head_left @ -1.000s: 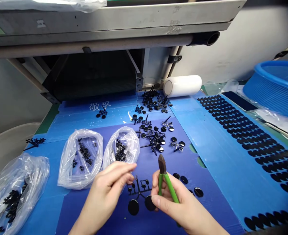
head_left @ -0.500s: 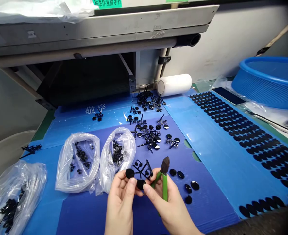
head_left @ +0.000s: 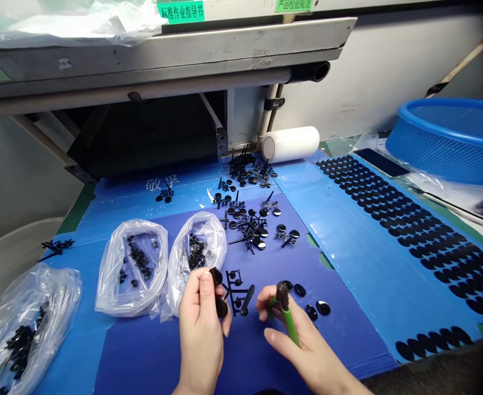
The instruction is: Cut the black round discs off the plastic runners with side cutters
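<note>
Working on blue sheet [head_left: 348,247] below grey machine frame [head_left: 163,55]. Pinched in left hand [head_left: 202,323]: sprue [head_left: 236,291]. Gripped in right hand [head_left: 307,351]: cutters [head_left: 291,323], now drawn rightward, clear of sprue.

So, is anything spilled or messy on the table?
Messy: black plastic sprues and discs lie scattered loose on the blue sheet, behind the sprue in the left hand and the cutters in the right hand. Nothing looks broken.

Factory workbench: conveyor [head_left: 151,131], heaped moulded plastic parts [head_left: 251,170], instruction labels [head_left: 180,11].
</note>
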Motion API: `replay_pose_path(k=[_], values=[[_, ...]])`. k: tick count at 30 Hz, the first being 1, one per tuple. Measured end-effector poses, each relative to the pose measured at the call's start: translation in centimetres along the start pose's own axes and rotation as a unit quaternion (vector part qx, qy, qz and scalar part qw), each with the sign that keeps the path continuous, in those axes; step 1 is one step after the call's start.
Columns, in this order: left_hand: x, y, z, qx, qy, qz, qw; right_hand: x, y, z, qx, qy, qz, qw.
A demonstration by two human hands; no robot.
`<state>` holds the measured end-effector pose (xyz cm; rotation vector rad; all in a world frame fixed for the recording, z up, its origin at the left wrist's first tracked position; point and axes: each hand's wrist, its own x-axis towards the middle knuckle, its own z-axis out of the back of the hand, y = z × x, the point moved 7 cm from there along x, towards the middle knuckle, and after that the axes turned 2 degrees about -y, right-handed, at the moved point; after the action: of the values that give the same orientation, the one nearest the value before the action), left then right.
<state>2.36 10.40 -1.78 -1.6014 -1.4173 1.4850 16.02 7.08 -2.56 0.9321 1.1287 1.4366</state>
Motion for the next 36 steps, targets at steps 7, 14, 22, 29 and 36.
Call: replay_pose_path(k=[7,14,22,29,36], values=[[-1.5,-0.6,-0.6,-0.002,0.025,0.075,0.997,0.1,1.0,-1.0,-0.169,0.099,0.060,0.979],[-1.9,-0.4,-0.8,0.015,0.077,0.068,0.995,0.2,1.6,-1.8,-0.173,0.135,0.100,0.971],[-2.0,0.1,-1.4,0.028,0.147,0.096,0.984,-0.1,0.9,-1.7,-0.185,0.142,0.073,0.970],[-2.2,0.4,-1.7,0.044,0.162,0.110,0.980,0.0,0.9,-1.4,-0.199,0.156,0.063,0.965],[-2.3,0.3,-1.5,0.047,0.125,0.103,0.986,0.1,1.7,-1.2,-0.254,0.156,0.072,0.952]])
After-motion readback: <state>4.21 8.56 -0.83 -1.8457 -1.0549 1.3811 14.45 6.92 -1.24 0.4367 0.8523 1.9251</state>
